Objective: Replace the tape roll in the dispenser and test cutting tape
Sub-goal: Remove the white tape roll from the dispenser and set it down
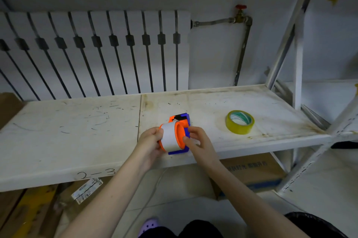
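Left hand (pixel 150 142), right hand (pixel 197 141) around dispenser (pixel 179 135); yellow tape roll (pixel 239 122) apart on shelf (pixel 77 121)

Left hand (pixel 149 141) and right hand (pixel 197 141) bare, forearms bare up to frame edge — black trousers (pixel 197 228) at the knees, one lilac clog (pixel 148 226) with round holes.

— What sort of place are we in?
— A storeroom, we'd say. Our left hand (pixel 149 142) and right hand (pixel 195 141) are over a scuffed white metal shelf (pixel 77 121), with "2-3" handwritten on its edge below the left hand.
— What else do we see?
— Cardboard boxes (pixel 257 172) on the tiled floor (pixel 184 189) under our right hand, a second rack (pixel 329 199) to its right, and a radiator (pixel 96 53) and bare pipe (pixel 242 50) beyond both hands.
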`<state>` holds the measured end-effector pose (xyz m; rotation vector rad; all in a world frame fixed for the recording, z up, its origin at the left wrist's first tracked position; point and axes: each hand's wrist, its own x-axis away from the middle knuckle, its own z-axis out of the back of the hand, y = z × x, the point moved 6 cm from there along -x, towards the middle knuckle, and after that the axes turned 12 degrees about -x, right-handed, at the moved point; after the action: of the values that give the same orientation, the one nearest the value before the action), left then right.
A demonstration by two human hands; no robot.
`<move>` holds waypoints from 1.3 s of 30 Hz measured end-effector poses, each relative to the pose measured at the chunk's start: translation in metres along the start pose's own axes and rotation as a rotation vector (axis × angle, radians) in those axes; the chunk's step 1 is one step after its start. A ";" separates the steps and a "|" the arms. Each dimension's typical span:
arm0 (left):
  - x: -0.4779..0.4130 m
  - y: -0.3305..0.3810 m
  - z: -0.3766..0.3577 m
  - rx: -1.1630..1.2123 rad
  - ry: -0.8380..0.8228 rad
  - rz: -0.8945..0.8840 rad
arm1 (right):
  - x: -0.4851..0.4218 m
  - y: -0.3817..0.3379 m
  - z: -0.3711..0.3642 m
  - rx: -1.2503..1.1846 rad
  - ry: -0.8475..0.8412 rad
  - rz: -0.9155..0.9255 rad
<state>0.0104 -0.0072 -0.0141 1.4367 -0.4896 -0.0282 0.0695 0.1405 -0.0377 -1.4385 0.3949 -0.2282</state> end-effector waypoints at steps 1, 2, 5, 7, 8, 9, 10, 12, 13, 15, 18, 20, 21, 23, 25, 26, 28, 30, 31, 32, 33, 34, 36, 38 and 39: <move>0.006 0.001 0.000 0.039 0.006 0.017 | 0.006 0.001 0.001 0.010 0.020 -0.004; 0.010 0.002 0.000 0.070 0.012 0.029 | 0.011 0.002 0.001 0.001 0.034 -0.015; 0.022 0.012 0.002 0.149 0.008 0.030 | 0.022 0.005 0.001 -0.215 -0.013 -0.101; 0.028 0.021 0.008 0.212 0.002 0.021 | 0.025 0.005 0.003 -0.282 -0.075 -0.108; 0.030 0.025 0.011 0.212 -0.001 0.016 | 0.026 0.006 0.004 -0.280 -0.089 -0.099; 0.032 0.028 0.013 0.188 -0.004 0.006 | 0.026 0.006 0.006 -0.247 -0.089 -0.089; 0.035 0.030 0.014 0.138 -0.006 -0.011 | 0.026 0.006 0.008 -0.190 -0.076 -0.083; 0.041 0.032 0.012 0.033 -0.002 -0.057 | 0.024 0.002 0.012 -0.076 -0.007 -0.064; 0.043 0.033 0.011 -0.005 0.008 -0.082 | 0.023 -0.003 0.015 -0.045 0.047 -0.037; 0.047 0.036 0.009 -0.066 0.017 -0.145 | 0.027 -0.024 0.020 -0.052 0.133 0.082; 0.051 0.042 0.005 -0.164 0.018 -0.239 | 0.038 -0.059 0.012 -0.148 0.016 0.188; 0.054 0.045 -0.001 -0.186 -0.002 -0.278 | 0.040 -0.072 0.003 -0.155 -0.116 0.177; 0.056 0.046 -0.003 -0.196 -0.013 -0.292 | 0.038 -0.074 0.000 -0.148 -0.157 0.164; 0.060 0.048 -0.007 -0.223 -0.023 -0.313 | 0.034 -0.074 -0.001 -0.150 -0.214 0.110; 0.061 0.047 -0.009 -0.243 -0.025 -0.328 | 0.032 -0.070 -0.002 -0.151 -0.263 0.057; 0.061 0.045 -0.009 -0.255 -0.024 -0.330 | 0.031 -0.068 -0.001 -0.144 -0.266 0.043; 0.062 0.042 -0.009 -0.263 -0.031 -0.322 | 0.031 -0.064 0.001 -0.131 -0.227 0.037; 0.062 0.040 -0.009 -0.250 -0.039 -0.313 | 0.032 -0.060 0.002 -0.135 -0.183 0.033; 0.061 0.040 -0.008 -0.247 -0.039 -0.304 | 0.032 -0.059 0.002 -0.152 -0.174 0.020; 0.060 0.039 -0.008 -0.245 -0.038 -0.294 | 0.032 -0.057 0.002 -0.173 -0.172 0.003; 0.059 0.037 -0.007 -0.241 -0.039 -0.282 | 0.032 -0.055 0.002 -0.189 -0.173 -0.013; 0.058 0.036 -0.006 -0.240 -0.040 -0.270 | 0.031 -0.053 0.002 -0.199 -0.177 -0.029; 0.055 0.032 -0.005 -0.235 -0.049 -0.249 | 0.029 -0.049 0.002 -0.243 -0.211 -0.063; 0.052 0.029 -0.005 -0.226 -0.063 -0.232 | 0.028 -0.044 0.000 -0.288 -0.250 -0.102; 0.050 0.027 -0.005 -0.226 -0.066 -0.221 | 0.028 -0.042 -0.001 -0.283 -0.255 -0.113</move>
<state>0.0501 -0.0139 0.0267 1.2641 -0.3669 -0.2993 0.0985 0.1235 0.0007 -1.7474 0.1392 -0.0787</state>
